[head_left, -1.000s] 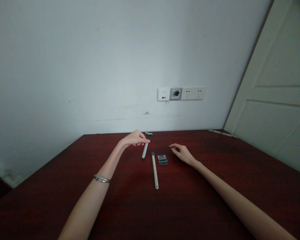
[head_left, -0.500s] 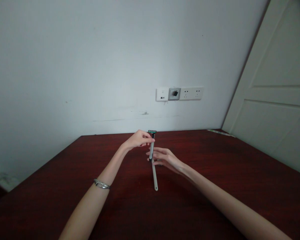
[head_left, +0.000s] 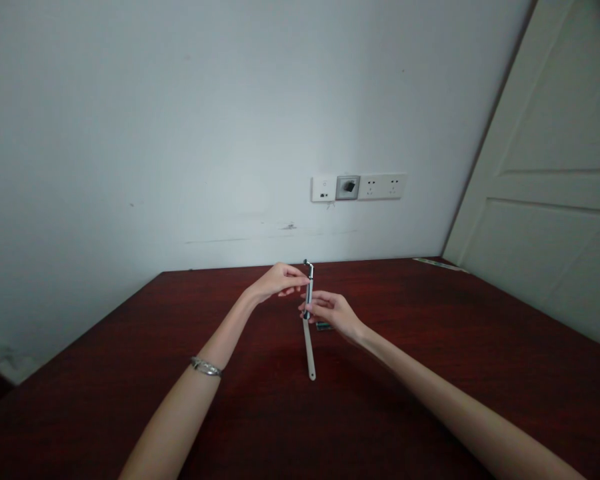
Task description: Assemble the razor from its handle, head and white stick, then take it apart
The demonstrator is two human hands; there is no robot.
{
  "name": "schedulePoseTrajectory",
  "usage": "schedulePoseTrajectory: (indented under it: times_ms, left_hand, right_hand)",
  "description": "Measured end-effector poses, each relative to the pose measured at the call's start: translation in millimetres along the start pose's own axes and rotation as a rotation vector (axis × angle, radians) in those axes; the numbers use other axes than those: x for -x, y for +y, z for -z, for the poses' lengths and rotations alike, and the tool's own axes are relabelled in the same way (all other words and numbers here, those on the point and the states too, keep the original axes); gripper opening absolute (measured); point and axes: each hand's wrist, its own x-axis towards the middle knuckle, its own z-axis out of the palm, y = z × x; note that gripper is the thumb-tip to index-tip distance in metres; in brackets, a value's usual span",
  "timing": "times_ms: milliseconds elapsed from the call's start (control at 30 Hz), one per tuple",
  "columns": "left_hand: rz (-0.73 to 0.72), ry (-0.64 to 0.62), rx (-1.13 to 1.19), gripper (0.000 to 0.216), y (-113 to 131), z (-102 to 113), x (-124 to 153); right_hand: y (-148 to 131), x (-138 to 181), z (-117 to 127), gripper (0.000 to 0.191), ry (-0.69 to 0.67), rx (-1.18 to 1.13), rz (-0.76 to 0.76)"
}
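A razor (head_left: 309,293) stands upright above the table, its head turned edge-on to me. My left hand (head_left: 283,280) pinches the upper part of its handle between thumb and fingers. With thumb and fingertips, my right hand (head_left: 334,313) grips the lower end of the same handle. Beneath the razor, a pale flat handle (head_left: 309,353) with a hole in its near end lies on the table; its far end is hidden behind the razor and my right hand. Under my right hand a small dark green object (head_left: 323,326) shows partly, too little to name.
The dark red wooden table (head_left: 240,407) reaches back to a pale wall. Sockets and switches (head_left: 359,187) sit on the wall above its back edge. A panelled white door (head_left: 555,187) stands at the right. A thin strip (head_left: 437,265) lies along the back right edge.
The razor has been turned about its length, so its head went from facing me to side-on. My right fingers, spread before, have closed on the lower handle. My left hand has barely moved.
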Motion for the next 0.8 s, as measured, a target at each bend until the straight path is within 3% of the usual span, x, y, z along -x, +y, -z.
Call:
schedulePoseTrajectory:
  times_ms: [400, 800]
  left_hand:
    - [-0.01, 0.16, 0.001, 0.033, -8, -3, -5]
    - [-0.034, 0.165, 0.038, 0.032, -9, -10, -7]
  right_hand:
    - [-1, -5, 6, 0.031, 0.119, 0.109, 0.133]
    - [0, -4, 7, 0.034, 0.11, 0.166, 0.125]
